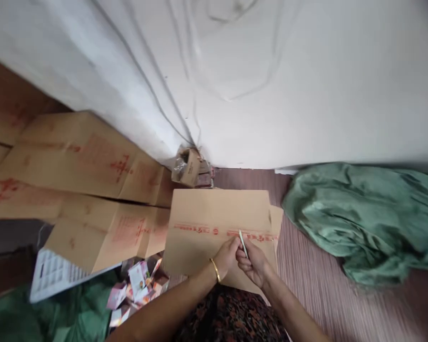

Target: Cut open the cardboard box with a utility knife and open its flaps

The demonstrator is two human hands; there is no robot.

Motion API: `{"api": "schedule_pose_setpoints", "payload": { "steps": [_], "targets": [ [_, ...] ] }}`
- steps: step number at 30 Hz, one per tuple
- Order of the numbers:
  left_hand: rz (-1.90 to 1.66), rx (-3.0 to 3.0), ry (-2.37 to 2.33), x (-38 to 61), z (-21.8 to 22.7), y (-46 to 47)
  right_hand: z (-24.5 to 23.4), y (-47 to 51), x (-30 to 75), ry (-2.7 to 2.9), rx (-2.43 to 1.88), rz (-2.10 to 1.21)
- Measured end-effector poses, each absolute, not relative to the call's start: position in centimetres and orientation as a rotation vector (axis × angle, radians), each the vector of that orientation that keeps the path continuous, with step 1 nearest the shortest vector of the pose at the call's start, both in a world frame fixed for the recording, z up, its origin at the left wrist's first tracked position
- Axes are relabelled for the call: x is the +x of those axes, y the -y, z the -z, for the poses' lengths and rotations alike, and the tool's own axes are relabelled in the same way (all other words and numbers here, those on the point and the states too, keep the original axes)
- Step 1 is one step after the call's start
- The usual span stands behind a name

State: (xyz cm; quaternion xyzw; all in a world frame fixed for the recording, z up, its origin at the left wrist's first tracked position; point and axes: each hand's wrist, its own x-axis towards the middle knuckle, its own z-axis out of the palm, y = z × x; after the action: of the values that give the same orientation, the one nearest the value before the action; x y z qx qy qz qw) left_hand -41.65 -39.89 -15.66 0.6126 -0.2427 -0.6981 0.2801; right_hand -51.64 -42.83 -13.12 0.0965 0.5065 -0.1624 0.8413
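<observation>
In the head view, a closed cardboard box (203, 209) with red printing across its top lies directly in front of me. Over its near half, my right hand (251, 261) is closed around a slim pale-green tool (243, 243), whose exact kind I cannot make out. The tool's upper end points away from me. My left hand (226, 256), with a gold bangle at the wrist, is closed in a pinch right beside it. Its fingertips meet the right hand's fingers, and whatever they may hold is hidden.
Large cardboard boxes (92, 166) are stacked along the left wall. A small open carton (189, 168) stands in the corner. Green fabric (360, 218) lies heaped on the right floor (303, 280). Small colourful packets (139, 280) and a white crate (53, 270) sit at lower left.
</observation>
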Motion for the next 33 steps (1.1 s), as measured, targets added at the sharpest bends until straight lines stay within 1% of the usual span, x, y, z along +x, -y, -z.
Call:
{"api": "schedule_pose_setpoints", "payload": {
  "steps": [3,6,8,11,14,17,20,23,28,33],
  "targets": [
    [1.758,1.641,0.383,-38.3,14.6,38.3,12.3,41.6,-46.6,-1.036,0.163,0.2],
    [1.735,1.669,0.177,-34.0,14.1,36.7,13.0,39.7,-43.1,-1.01,-0.046,0.085],
    [1.559,1.792,0.166,-30.3,14.5,35.7,13.9,38.9,-41.5,-1.032,-0.359,-0.033],
    [1.299,2.2,0.307,-23.5,15.9,34.5,15.5,39.1,-39.9,-1.11,-1.043,-0.179],
    [1.266,2.454,0.446,-16.8,18.2,34.1,16.8,41.2,-38.3,-1.085,-1.607,-0.262],
    [1.283,2.524,0.67,-12.9,20.7,34.7,17.6,44.2,-36.0,-1.035,-1.967,-0.386],
    [1.311,2.55,0.936,-11.9,22.7,35.9,17.8,46.5,-33.2,-1.019,-2.138,-0.57],
    [1.334,2.556,1.143,-11.6,23.7,36.4,18.1,47.4,-30.5,-0.935,-2.22,-0.706],
    [1.359,2.527,1.388,-10.5,24.0,36.0,19.3,47.8,-26.4,-0.696,-2.4,-0.804],
    [1.357,2.527,1.488,-10.4,24.3,35.8,19.8,48.9,-23.6,-0.484,-2.542,-0.885]
  ]
}}
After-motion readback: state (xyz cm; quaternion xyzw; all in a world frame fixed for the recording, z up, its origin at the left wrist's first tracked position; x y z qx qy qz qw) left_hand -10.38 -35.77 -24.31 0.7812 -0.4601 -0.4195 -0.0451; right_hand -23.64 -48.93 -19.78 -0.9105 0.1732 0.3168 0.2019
